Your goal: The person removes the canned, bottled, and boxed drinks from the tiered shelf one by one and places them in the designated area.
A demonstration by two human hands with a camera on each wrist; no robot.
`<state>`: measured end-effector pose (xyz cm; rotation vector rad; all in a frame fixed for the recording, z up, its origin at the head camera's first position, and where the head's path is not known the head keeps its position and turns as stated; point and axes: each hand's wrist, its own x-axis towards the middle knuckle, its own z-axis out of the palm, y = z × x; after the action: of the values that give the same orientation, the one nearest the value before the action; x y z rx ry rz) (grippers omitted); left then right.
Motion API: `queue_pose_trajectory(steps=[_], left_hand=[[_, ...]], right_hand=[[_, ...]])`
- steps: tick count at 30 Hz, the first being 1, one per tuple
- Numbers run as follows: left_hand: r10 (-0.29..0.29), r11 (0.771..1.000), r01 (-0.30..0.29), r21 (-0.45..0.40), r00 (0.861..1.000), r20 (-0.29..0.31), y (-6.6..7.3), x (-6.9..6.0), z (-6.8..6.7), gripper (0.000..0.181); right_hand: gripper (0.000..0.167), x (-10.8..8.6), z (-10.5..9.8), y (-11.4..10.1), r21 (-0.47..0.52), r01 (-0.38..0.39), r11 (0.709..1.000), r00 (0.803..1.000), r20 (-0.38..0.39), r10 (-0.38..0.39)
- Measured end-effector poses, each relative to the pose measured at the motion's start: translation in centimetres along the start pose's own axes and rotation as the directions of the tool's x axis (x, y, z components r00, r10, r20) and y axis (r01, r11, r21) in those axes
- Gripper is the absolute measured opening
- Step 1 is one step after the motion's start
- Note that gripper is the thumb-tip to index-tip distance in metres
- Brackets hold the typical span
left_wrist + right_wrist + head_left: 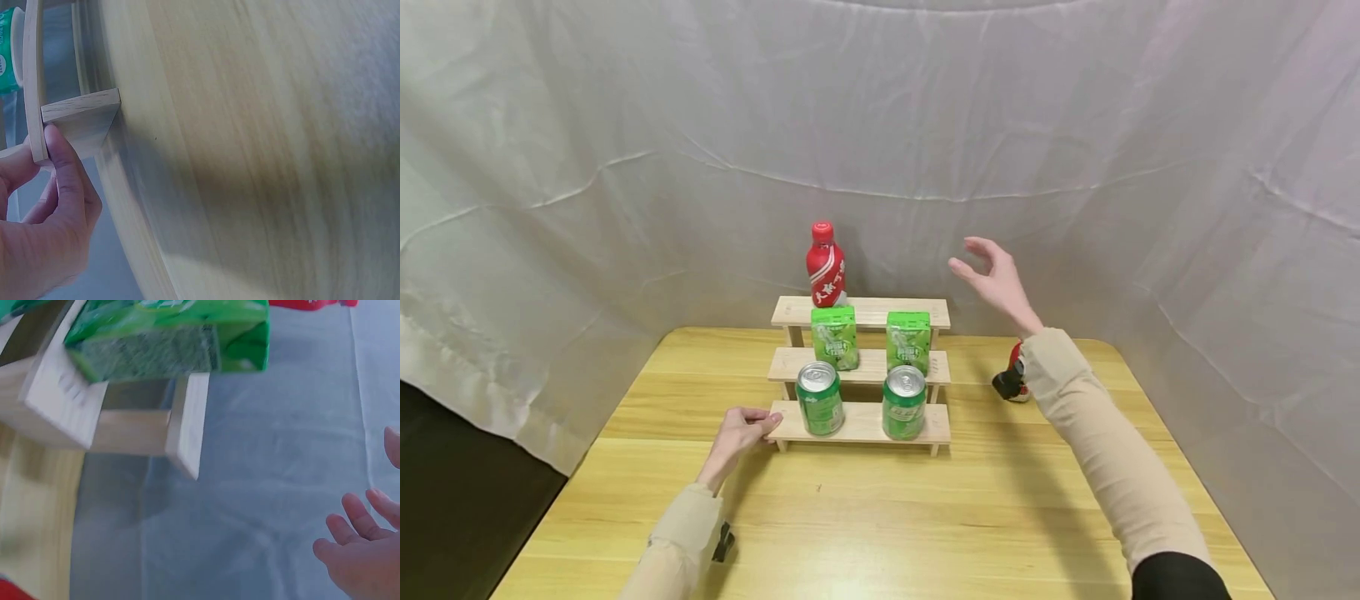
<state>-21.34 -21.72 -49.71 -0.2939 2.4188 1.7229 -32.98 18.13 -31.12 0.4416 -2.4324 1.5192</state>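
A three-tier wooden display rack stands on the table. My left hand pinches the left end of its lowest board between thumb and fingers, as the left wrist view shows at the board's edge. My right hand hovers in the air to the right of the top tier, fingers spread and slightly bent, holding nothing. A red bottle stands upright at the left of the top tier. Two green drink cartons stand on the middle tier, and two green cans on the lowest.
Right of the rack, a red object on the table is partly hidden by my right sleeve and a black wrist device. Pale grey curtains hang behind and along the sides of the wooden table.
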Motion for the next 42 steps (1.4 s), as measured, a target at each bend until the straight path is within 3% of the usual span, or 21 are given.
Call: queue_pose_trajectory(steps=[5, 14, 23, 42], left_hand=[[-0.006, 1.000, 0.006, 0.008, 1.000, -0.004, -0.1, 0.1, 0.0, 0.045], [-0.007, 1.000, 0.007, 0.015, 1.000, -0.002, 0.0, 0.1, 0.0, 0.046], [0.000, 1.000, 0.000, 0.019, 1.000, 0.002, 0.0, 0.0, 0.0, 0.046], [0.011, 1.000, -0.011, -0.022, 1.000, 0.011, -0.2, 0.0, -0.2, 0.045]], right_hand=[[0.056, 0.9, 1.6, -1.2, -0.027, 0.005, 1.000, 0.999, 0.036, -0.004], [0.057, 2.0, 4.6, -3.4, 0.038, -0.031, 0.999, 0.996, 0.091, 0.027], [0.059, 2.6, 7.6, -4.6, 0.110, -0.066, 0.992, 0.989, 0.138, 0.050], [0.062, 3.7, 12.9, -6.4, 0.106, -0.123, 0.987, 0.963, 0.251, 0.094]])
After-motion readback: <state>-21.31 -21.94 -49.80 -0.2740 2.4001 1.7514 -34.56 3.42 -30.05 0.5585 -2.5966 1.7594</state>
